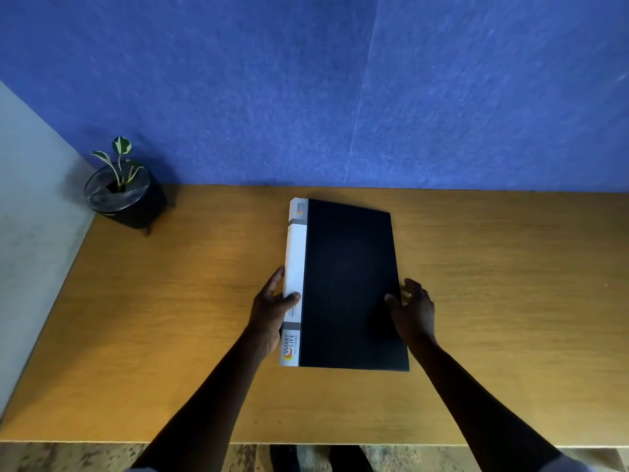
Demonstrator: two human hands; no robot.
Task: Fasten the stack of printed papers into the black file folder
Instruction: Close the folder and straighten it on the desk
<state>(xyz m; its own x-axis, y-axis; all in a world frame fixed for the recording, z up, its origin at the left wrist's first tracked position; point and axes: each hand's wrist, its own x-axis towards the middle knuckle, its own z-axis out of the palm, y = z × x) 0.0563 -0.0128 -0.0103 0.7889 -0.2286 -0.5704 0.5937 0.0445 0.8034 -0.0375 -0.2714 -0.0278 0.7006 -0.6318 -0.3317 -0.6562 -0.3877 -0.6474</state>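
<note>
Black and closed, the file folder (350,284) lies flat near the middle of the wooden table (493,284), its long sides running away from the person. A white spine strip (294,267) runs down the folder's left edge, printed with "SMART LIFE" and an orange logo at both ends.

The left hand (272,311) grips the folder at that spine, towards the near end: the thumb lies on top of the white strip and the fingers curl against the outer side of the spine, so the hand is partly closed around the edge. The right hand (413,310) sits at the folder's right edge, roughly level with the left one. Its thumb rests on the black cover just inside the edge, and its fingers are loosely spread and bent just off the edge; whether they reach under the cover cannot be told. Both forearms reach in from the near side of the table.

No loose papers show outside the folder, and its contents are hidden by the shut cover.

Far to the folder's left, at the table's back corner, stands a small potted plant (124,192) in a dark pot on short legs. Behind the folder rises a blue felt-like wall panel (340,90), touching the table's far edge.
</note>
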